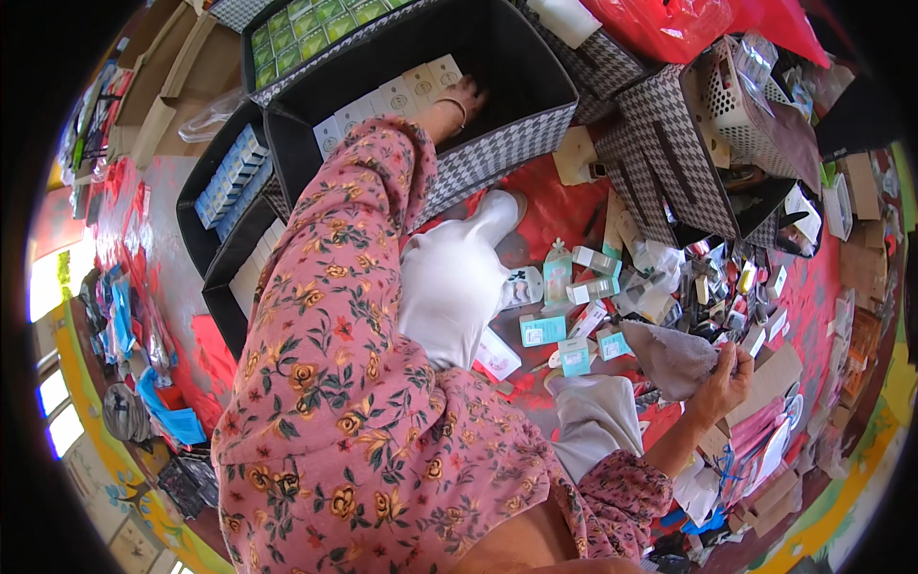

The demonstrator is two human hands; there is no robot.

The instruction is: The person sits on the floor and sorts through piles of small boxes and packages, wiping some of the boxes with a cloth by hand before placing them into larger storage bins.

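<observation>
My left hand (464, 103) reaches into a large black-lined storage bin (507, 158) with a houndstooth outside. Its fingers are spread at the right end of a row of small cream boxes (394, 94), next to the last one; shadow partly hides the fingertips. On the right, my right hand (724, 383) is closed on the edge of a grey cloth (671, 360), which hangs out to the left above the floor. Small white-and-teal boxes (543, 331) lie on the floor between my legs and the cloth.
A bin of green packets (320, 29) stands behind, and a bin with blue boxes (229, 182) at the left. Houndstooth bins (660, 143) and a white basket (741, 105) stand at the right. Mixed small packages (712, 297) litter the red floor; cardboard (177, 81) lies far left.
</observation>
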